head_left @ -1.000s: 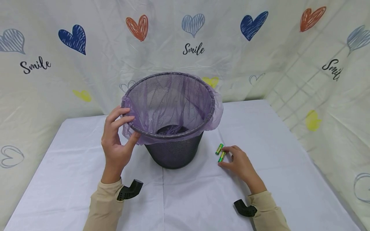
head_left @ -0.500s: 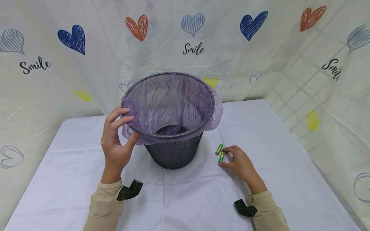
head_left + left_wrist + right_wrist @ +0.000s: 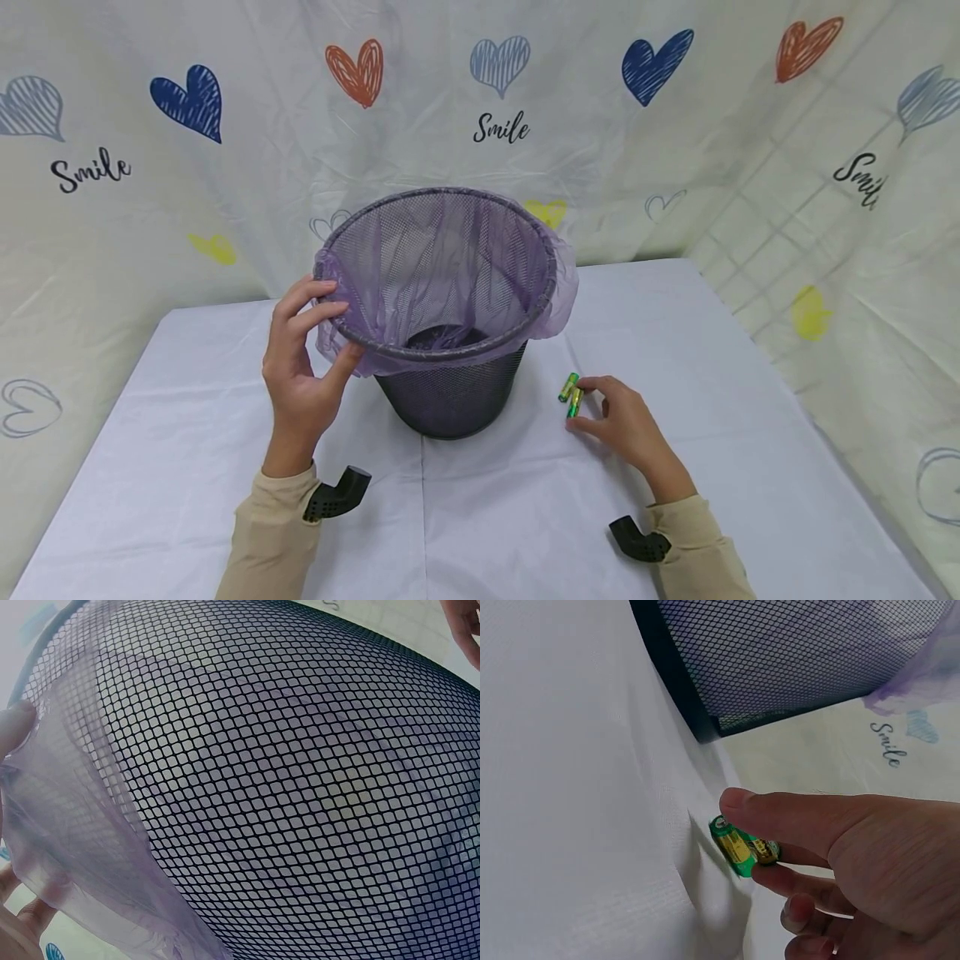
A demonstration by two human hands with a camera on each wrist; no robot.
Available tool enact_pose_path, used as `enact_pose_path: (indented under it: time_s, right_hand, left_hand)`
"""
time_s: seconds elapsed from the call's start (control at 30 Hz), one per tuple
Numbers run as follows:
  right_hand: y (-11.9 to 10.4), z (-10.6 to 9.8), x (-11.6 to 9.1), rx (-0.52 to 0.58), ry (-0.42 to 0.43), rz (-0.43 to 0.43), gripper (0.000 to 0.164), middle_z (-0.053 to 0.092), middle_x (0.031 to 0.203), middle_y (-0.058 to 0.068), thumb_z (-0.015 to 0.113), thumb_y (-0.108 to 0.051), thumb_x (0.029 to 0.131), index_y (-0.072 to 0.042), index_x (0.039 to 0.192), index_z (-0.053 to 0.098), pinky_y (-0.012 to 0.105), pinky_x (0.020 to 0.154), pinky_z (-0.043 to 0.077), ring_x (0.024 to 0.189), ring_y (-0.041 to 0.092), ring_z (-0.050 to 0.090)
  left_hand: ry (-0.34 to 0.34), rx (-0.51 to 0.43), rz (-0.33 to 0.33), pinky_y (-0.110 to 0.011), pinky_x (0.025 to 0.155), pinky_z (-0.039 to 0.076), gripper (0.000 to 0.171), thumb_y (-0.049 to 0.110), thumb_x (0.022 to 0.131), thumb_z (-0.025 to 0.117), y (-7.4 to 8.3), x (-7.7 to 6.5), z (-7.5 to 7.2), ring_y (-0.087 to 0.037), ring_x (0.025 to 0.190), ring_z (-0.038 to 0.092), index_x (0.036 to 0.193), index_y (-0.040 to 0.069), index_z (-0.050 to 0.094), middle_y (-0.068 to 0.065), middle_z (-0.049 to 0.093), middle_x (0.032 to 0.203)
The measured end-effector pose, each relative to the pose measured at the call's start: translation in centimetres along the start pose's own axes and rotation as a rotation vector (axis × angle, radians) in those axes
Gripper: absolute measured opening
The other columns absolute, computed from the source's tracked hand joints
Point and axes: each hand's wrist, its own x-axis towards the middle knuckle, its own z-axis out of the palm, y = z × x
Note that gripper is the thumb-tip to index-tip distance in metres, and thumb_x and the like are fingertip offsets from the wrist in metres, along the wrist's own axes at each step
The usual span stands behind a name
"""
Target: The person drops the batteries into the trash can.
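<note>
A black mesh wastebasket (image 3: 453, 400) stands mid-table, lined with a purple plastic bag (image 3: 558, 292) folded over its rim. My left hand (image 3: 311, 375) grips the left side of the rim, with fingers over the bag and the thumb in front. In the left wrist view the bag (image 3: 97, 855) hangs outside the mesh. To the right of the basket, my right hand (image 3: 622, 417) pinches a green-and-yellow battery (image 3: 574, 404) lengthwise between thumb and forefinger, low at the tabletop. A second battery (image 3: 567, 387) lies close beside it. Thumb and fingers partly cover the batteries in the right wrist view.
A white cloth (image 3: 480, 517) covers the table. Behind it hangs a pale curtain (image 3: 420, 150) printed with hearts and "Smile". A black wrist camera (image 3: 337, 493) sits on the left sleeve and another wrist camera (image 3: 639, 540) on the right.
The pinched battery and my right fingertips have shifted very slightly away from me, toward the other battery. My left hand and the wastebasket stay where they were.
</note>
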Motion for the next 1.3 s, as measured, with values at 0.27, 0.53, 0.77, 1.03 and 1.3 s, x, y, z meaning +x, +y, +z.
enact_pose_path:
  time_s: [0.27, 0.53, 0.77, 1.03, 1.3]
  right_hand:
    - [-0.4, -0.5, 0.0, 0.016, 0.05, -0.048, 0.055, 0.062, 0.102, 0.002, 0.079, -0.029, 0.068, -0.013, 0.116, 0.058, 0.019, 0.05, 0.033, 0.063, 0.011, 0.04]
    - [-1.7, -1.4, 0.0, 0.025, 0.072, -0.065, 0.053, 0.062, 0.101, 0.003, 0.08, -0.028, 0.068, -0.015, 0.115, 0.059, 0.02, 0.051, 0.032, 0.068, 0.016, 0.043]
    - [-2.9, -2.4, -0.1, 0.039, 0.114, -0.081, 0.052, 0.06, 0.098, -0.004, 0.079, -0.026, 0.068, -0.017, 0.114, 0.059, 0.02, 0.053, 0.033, 0.069, 0.01, 0.04]
    - [-3.5, -3.1, -0.1, 0.051, 0.149, -0.095, 0.053, 0.058, 0.097, -0.007, 0.08, -0.027, 0.066, -0.019, 0.114, 0.059, 0.019, 0.052, 0.033, 0.069, 0.01, 0.041]
    - [-4.3, -4.0, 0.2, 0.059, 0.201, -0.163, 0.052, 0.059, 0.097, -0.009, 0.081, -0.024, 0.065, -0.017, 0.112, 0.06, 0.018, 0.052, 0.032, 0.067, 0.009, 0.04]
  left_hand:
    - [0.005, -0.009, 0.001, -0.043, 0.108, 0.034, 0.047, 0.03, 0.082, 0.067, 0.0, 0.0, 0.1, -0.041, 0.121, 0.041, 0.097, -0.014, 0.057, -0.028, 0.053, 0.113]
    - [0.004, -0.008, 0.0, -0.045, 0.108, 0.034, 0.048, 0.03, 0.082, 0.066, 0.0, 0.0, 0.1, -0.041, 0.121, 0.041, 0.097, -0.014, 0.057, -0.029, 0.053, 0.113]
    - [0.006, -0.015, 0.003, -0.044, 0.109, 0.034, 0.047, 0.03, 0.082, 0.067, 0.0, 0.0, 0.1, -0.042, 0.121, 0.041, 0.097, -0.014, 0.057, -0.029, 0.053, 0.113]
    - [0.001, -0.004, 0.005, -0.045, 0.109, 0.034, 0.048, 0.03, 0.082, 0.066, 0.0, 0.0, 0.1, -0.042, 0.121, 0.041, 0.097, -0.014, 0.057, -0.029, 0.053, 0.113]
    - [0.006, 0.004, 0.008, -0.044, 0.109, 0.034, 0.048, 0.031, 0.082, 0.066, 0.0, 0.0, 0.1, -0.042, 0.121, 0.042, 0.097, -0.014, 0.057, -0.029, 0.053, 0.112]
